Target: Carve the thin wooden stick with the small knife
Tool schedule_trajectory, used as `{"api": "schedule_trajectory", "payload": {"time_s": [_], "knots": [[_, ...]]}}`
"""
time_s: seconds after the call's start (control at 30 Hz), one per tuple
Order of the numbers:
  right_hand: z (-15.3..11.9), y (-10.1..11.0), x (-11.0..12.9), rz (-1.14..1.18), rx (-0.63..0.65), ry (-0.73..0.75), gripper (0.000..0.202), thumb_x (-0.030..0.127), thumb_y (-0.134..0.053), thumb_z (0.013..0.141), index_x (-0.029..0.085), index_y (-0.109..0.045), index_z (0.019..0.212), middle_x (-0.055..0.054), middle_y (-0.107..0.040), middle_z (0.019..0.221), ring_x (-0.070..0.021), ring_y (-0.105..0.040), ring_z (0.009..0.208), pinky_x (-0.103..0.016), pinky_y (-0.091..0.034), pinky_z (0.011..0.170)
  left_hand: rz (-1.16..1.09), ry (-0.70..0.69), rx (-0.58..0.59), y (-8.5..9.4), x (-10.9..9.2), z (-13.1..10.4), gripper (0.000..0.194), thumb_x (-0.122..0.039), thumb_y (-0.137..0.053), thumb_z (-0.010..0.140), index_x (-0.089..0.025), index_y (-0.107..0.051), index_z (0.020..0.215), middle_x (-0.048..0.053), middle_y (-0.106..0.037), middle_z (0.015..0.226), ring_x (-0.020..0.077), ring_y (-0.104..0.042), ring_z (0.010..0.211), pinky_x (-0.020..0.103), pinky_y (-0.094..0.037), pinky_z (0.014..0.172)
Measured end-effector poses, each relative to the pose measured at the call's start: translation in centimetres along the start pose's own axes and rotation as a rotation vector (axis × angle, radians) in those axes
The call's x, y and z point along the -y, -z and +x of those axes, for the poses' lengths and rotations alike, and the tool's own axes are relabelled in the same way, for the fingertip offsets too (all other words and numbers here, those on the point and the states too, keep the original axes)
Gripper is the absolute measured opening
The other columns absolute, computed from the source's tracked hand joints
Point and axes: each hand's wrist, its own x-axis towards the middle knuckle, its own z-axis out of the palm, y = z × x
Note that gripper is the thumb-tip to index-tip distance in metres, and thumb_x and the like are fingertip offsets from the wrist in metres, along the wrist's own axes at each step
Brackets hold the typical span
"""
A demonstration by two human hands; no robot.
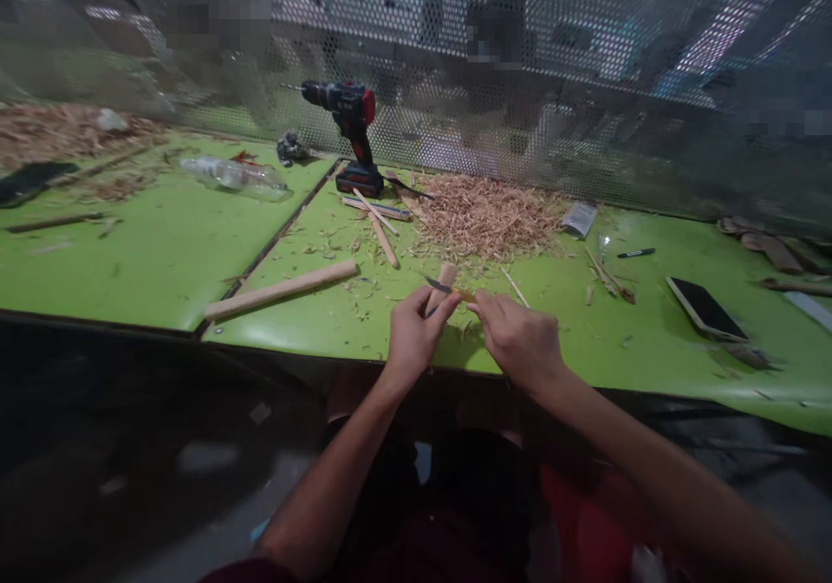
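My left hand (pixel 416 327) is closed round a short piece of wood (pixel 447 273), whose far end sticks out above the fingers. In my right hand (pixel 523 336) is the yellowish handle of a knife (pixel 438 286), its dark blade pointing left across the wood. The left thumb reaches up to the blade's base, close to the right fingers. Both hands are above the front edge of the green table (pixel 312 332). My fingers hide the lower part of the wood and most of the knife handle.
Behind my hands lies a heap of wood shavings (pixel 490 215), with a cordless drill (pixel 354 132) standing beside it. A wooden rod (pixel 282 290) and thin sticks (pixel 383 238) lie to the left. Rightward are a phone (pixel 707 307) and a pen (pixel 637 253). A perforated metal screen (pixel 416 72) rises behind.
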Motion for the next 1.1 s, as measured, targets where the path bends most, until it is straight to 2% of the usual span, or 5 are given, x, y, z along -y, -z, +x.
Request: {"api": "schedule_trajectory", "payload": {"time_s": [0.2,0.37,0.5,0.77,1.1], "knots": [[-0.5,-0.4,0.5,-0.032,-0.139,-0.002,0.042,0.032,-0.04,0.115,0.013,-0.078,0.113,-0.007,-0.071,0.072,-0.0139,-0.053,0.055,-0.03,-0.019,0.053,-0.01,0.004,0.015,0.0,0.0,0.1,0.048,-0.059,-0.075,0.084,-0.02,-0.053,0.064,-0.004,-0.042,0.059,0.012,-0.036,0.058,0.026,-0.028,0.055],[-0.7,-0.7,0.8,-0.04,-0.14,-0.029,0.043,0.031,-0.04,0.115,0.012,-0.078,0.113,-0.007,-0.072,0.073,-0.0134,-0.054,0.055,-0.03,-0.02,0.053,-0.012,0.007,0.001,-0.2,0.2,0.2,0.05,-0.06,-0.077,0.081,-0.02,-0.053,0.063,-0.004,-0.042,0.059,0.0115,-0.035,0.058,0.026,-0.026,0.054],[-0.2,-0.6,1.0,-0.006,-0.142,-0.069,0.046,0.032,-0.037,0.115,0.013,-0.078,0.114,-0.008,-0.073,0.074,-0.0132,-0.054,0.054,-0.03,-0.02,0.054,-0.076,0.083,-0.024,-0.3,0.5,0.3,0.054,-0.066,-0.077,0.08,-0.021,-0.051,0.066,-0.006,-0.038,0.06,0.0098,-0.031,0.056,0.026,-0.023,0.052],[0.6,-0.8,-1.3,0.054,0.005,0.071,0.049,0.039,-0.036,0.116,0.017,-0.079,0.123,-0.009,-0.079,0.083,-0.0151,-0.058,0.059,-0.029,-0.02,0.055,-0.073,0.047,0.108,0.4,0.2,0.4,0.052,-0.067,-0.074,0.082,-0.021,-0.052,0.075,-0.006,-0.043,0.062,0.0098,-0.037,0.056,0.023,-0.027,0.052],[-0.2,-2.1,-0.6,0.013,-0.134,0.053,0.05,0.036,-0.035,0.117,0.014,-0.079,0.112,-0.009,-0.075,0.075,-0.0152,-0.059,0.056,-0.031,-0.02,0.054,-0.099,0.062,0.057,-0.3,0.6,0.3,0.054,-0.068,-0.075,0.08,-0.019,-0.054,0.069,-0.006,-0.04,0.061,0.0094,-0.032,0.057,0.025,-0.023,0.052]]}}
